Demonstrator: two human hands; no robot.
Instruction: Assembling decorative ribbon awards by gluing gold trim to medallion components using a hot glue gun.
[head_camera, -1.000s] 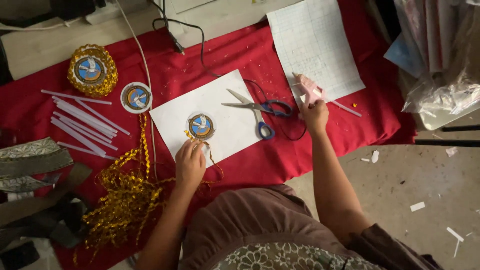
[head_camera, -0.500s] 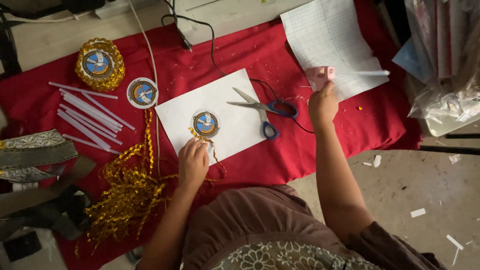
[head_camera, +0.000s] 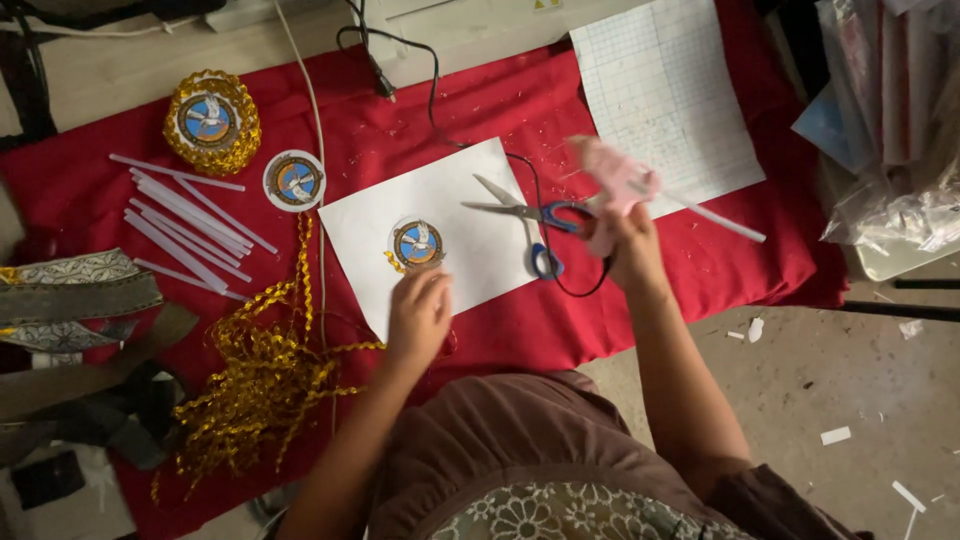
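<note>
The right hand (head_camera: 632, 238) is closed around a pink glue gun (head_camera: 612, 190), just right of the white paper sheet (head_camera: 440, 205) on the red cloth (head_camera: 500, 110). The left hand (head_camera: 418, 312), fingers loosely together, rests on the sheet's lower edge, below the round badge (head_camera: 417, 243). Scissors (head_camera: 525, 222) lie on the sheet's right side.

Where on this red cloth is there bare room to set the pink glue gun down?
Bare red cloth lies between the gold-trimmed round badge and the gridded paper sheet, crossed by a black cord. Another patch lies right of the blue-handled scissors. The left side, with white sticks and gold braid, is crowded.
</note>
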